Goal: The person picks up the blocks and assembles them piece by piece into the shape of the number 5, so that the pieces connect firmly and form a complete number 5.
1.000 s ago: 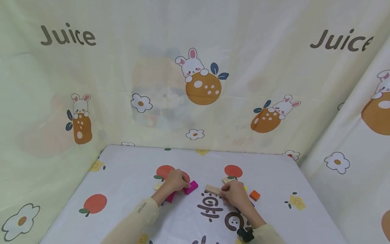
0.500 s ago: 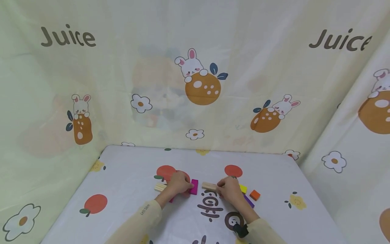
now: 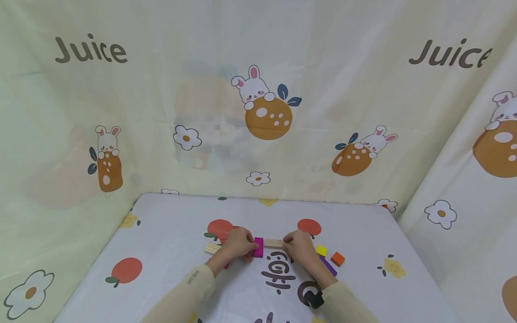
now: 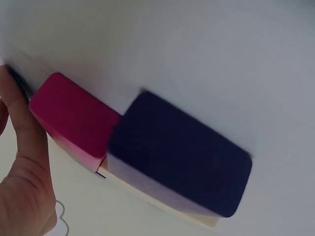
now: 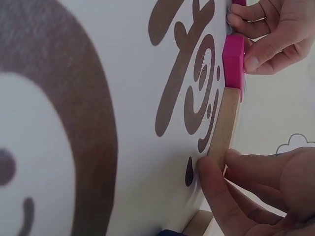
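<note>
In the head view my left hand (image 3: pixel 240 242) holds an upright-looking magenta block (image 3: pixel 259 247) at its thumb side, near the middle of the table. My right hand (image 3: pixel 299 246) pinches the right end of a plain wooden block (image 3: pixel 273 243). From the right wrist, that wooden block (image 5: pixel 225 125) lies end-on against or very close to the magenta block (image 5: pixel 234 59). The left thumb (image 5: pixel 253 62) touches the magenta block; the far fingers are partly hidden. Under the left wrist lie another magenta block (image 4: pixel 74 113) and a dark blue block (image 4: pixel 179 152).
Right of my right hand lie a yellow block (image 3: pixel 321 250), an orange block (image 3: pixel 338 259) and a purple block (image 3: pixel 328 266). Pale wooden blocks (image 3: pixel 212 248) sit left of my left wrist. A patterned cloth (image 3: pixel 161 215) covers the table, with hanging cloth walls behind.
The magenta block has turned from slanted to straight and shifted slightly right with my left hand. My right hand has carried the wooden block left and away from me, straightening it beside the magenta one.
</note>
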Demonstrator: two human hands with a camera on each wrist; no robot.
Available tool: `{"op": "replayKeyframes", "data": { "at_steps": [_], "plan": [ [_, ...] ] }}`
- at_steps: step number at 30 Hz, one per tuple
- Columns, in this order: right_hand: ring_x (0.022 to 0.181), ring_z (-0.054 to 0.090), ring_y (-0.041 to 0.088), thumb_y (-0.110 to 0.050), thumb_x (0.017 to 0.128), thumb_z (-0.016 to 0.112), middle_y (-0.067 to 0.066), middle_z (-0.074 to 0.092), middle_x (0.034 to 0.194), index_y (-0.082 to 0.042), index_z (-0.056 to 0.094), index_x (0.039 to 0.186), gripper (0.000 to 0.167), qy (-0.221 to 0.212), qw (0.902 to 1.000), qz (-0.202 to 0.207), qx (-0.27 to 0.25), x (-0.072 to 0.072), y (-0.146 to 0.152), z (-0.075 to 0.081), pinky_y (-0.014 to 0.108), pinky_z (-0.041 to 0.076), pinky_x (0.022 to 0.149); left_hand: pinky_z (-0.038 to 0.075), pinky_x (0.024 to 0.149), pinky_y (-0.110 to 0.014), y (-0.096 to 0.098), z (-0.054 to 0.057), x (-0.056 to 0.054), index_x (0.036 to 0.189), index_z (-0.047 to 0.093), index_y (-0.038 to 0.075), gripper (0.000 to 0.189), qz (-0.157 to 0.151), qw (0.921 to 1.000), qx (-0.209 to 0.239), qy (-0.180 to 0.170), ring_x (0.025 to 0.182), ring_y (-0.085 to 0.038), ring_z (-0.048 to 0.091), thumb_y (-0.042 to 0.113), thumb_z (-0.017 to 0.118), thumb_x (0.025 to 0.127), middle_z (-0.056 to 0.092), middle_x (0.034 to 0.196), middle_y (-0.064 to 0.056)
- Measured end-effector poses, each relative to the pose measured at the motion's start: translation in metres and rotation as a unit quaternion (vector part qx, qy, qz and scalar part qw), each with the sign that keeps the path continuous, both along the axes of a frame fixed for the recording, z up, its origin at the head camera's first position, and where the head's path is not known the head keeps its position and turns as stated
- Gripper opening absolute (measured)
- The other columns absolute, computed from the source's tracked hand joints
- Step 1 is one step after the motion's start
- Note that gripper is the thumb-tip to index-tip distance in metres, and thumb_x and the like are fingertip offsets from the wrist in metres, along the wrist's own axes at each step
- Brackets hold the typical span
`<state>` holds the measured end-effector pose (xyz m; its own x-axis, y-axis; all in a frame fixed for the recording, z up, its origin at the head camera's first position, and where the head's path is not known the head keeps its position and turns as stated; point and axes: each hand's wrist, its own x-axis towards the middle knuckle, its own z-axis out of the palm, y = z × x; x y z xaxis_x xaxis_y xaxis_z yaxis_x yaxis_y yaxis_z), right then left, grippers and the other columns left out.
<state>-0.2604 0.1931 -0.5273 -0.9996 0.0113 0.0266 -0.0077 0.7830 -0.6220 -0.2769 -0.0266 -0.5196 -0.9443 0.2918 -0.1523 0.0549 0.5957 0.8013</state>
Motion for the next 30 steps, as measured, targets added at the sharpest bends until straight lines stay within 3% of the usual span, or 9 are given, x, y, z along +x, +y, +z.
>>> {"op": "replayKeyframes", "data": {
  "at_steps": [9,20,30],
  "plan": [
    [0.075,0.065,0.017,-0.006,0.095,0.076,0.016,0.079,0.104,0.003,0.079,0.113,0.021,-0.012,0.9999,-0.004,-0.004,-0.0034,-0.0023,-0.0001,0.025,0.058,0.061,0.060,0.053,-0.029,0.0003,0.0029,0.0009,0.089,0.068,-0.001,0.013,-0.016,0.9998,-0.002,0.011,0.054,-0.022,0.072,0.007,0.075,0.096,0.071,0.066,-0.014],
    [0.084,0.066,0.020,-0.008,0.095,0.077,0.016,0.079,0.105,0.002,0.079,0.114,0.021,-0.010,0.9999,0.000,0.000,-0.0052,-0.0034,-0.0004,0.033,0.065,0.075,0.054,0.051,-0.021,0.0030,0.0040,-0.0014,0.092,0.068,0.001,0.013,-0.017,0.9981,-0.048,0.034,0.053,-0.019,0.070,0.010,0.074,0.098,0.069,0.065,-0.010],
    [0.089,0.070,0.022,-0.008,0.095,0.077,0.017,0.080,0.107,0.003,0.078,0.115,0.022,0.004,1.0000,0.001,0.002,-0.0043,-0.0072,-0.0010,0.039,0.065,0.084,0.052,0.050,-0.021,0.0017,-0.0015,-0.0047,0.094,0.068,0.002,0.012,-0.024,0.9972,-0.058,0.042,0.051,-0.015,0.067,0.012,0.073,0.099,0.069,0.065,-0.006]
  ]
}}
